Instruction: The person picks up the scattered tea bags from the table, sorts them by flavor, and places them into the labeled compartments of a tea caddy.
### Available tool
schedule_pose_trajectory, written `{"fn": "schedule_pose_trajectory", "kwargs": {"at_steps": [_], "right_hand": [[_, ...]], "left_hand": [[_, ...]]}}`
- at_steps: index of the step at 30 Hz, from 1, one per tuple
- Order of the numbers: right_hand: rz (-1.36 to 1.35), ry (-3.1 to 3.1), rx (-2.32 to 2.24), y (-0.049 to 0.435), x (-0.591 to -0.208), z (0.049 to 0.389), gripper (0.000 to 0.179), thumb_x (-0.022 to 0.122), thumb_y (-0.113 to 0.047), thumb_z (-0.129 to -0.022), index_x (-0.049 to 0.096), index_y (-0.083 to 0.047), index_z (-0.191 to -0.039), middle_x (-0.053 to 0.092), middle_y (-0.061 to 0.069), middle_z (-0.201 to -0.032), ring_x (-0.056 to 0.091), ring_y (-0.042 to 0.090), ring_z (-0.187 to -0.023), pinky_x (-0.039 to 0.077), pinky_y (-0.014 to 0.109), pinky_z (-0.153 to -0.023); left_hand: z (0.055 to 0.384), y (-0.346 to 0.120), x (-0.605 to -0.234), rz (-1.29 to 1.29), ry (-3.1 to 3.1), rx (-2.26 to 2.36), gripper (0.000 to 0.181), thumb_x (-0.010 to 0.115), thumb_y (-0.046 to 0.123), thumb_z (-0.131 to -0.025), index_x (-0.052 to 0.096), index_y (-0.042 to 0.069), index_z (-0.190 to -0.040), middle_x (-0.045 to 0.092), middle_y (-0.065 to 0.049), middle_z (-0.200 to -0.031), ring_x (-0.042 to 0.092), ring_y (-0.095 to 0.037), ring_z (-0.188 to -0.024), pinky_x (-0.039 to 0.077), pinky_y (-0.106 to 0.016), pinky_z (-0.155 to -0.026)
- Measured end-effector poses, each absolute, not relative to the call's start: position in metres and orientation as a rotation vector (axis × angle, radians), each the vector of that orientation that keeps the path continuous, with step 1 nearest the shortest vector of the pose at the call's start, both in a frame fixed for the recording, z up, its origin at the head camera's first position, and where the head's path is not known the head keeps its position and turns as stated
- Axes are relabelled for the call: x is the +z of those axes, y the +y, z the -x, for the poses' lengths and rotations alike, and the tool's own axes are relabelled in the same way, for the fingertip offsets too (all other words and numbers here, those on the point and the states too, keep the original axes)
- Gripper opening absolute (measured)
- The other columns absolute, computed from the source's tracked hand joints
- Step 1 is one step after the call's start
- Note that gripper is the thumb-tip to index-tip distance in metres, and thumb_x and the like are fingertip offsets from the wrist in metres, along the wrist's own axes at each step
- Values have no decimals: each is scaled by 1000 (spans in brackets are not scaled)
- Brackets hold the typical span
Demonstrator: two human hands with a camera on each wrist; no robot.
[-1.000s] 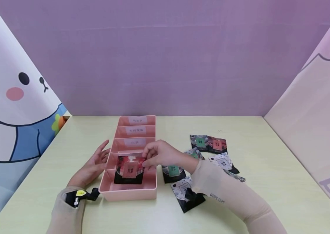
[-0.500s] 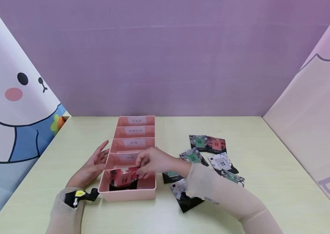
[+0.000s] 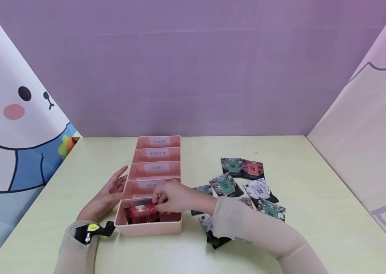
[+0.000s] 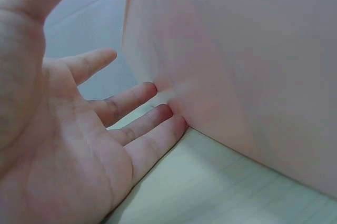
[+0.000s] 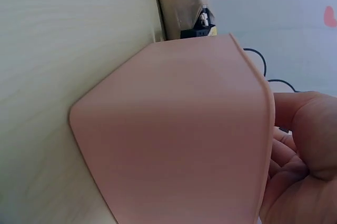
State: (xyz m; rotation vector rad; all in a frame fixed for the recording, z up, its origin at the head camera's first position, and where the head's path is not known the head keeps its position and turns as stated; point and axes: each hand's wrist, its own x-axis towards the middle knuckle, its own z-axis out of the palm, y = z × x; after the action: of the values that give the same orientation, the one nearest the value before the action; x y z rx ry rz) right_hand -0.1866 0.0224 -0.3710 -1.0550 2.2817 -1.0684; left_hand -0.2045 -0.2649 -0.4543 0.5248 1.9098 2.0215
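A pink divided box [image 3: 148, 229] with a paper label in several of its compartments stands left of the middle of the table. My right hand [image 3: 173, 196] reaches over its right side and pinches a red and black sachet [image 3: 140, 214] by the upper right edge, down inside the nearest compartment. The sachet's lower part is hidden behind the box's front wall. Along the box's left side lies my left hand [image 3: 108, 196], palm up with fingers spread. In the left wrist view, fingertips [image 4: 179, 122] touch the lower side of the box. The right wrist view hides the sachet behind the box wall.
Right of the box several flat sachets lie scattered: green-labelled ones such as a green sachet [image 3: 226, 185], a red sachet [image 3: 252, 169] and a white sachet [image 3: 260, 190]. More are partly covered by my right forearm [image 3: 247, 224]. A purple backdrop [image 3: 193, 68] rises behind the table.
My right hand has moved down and slightly left, lowering the red sachet from above the box into its nearest compartment. My left hand has stayed beside the box.
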Motion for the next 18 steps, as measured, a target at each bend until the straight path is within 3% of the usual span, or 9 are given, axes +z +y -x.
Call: {"fn": "schedule_pose_trajectory", "kwargs": {"at_steps": [8, 18], "right_hand": [[1088, 2379, -909, 19, -367, 185, 10, 71, -2, -90, 64, -8, -86, 71, -2, -78, 60, -2, -59, 50, 14, -58], [1048, 2294, -1042, 25, -366, 188, 9, 71, -1, -90, 65, -8, -87, 69, -2, -74, 63, 4, -57, 55, 19, -56]], "left_hand": [[205, -266, -453, -500, 1901, 2017, 83, 57, 11, -99, 2, 20, -161, 14, -23, -160, 44, -1, -129, 43, -24, -102], [204, -266, -455, -547, 1875, 2038, 83, 55, 8, -98, 2, 17, -161, 19, -20, -158, 45, -3, -129, 43, -24, -102]]}}
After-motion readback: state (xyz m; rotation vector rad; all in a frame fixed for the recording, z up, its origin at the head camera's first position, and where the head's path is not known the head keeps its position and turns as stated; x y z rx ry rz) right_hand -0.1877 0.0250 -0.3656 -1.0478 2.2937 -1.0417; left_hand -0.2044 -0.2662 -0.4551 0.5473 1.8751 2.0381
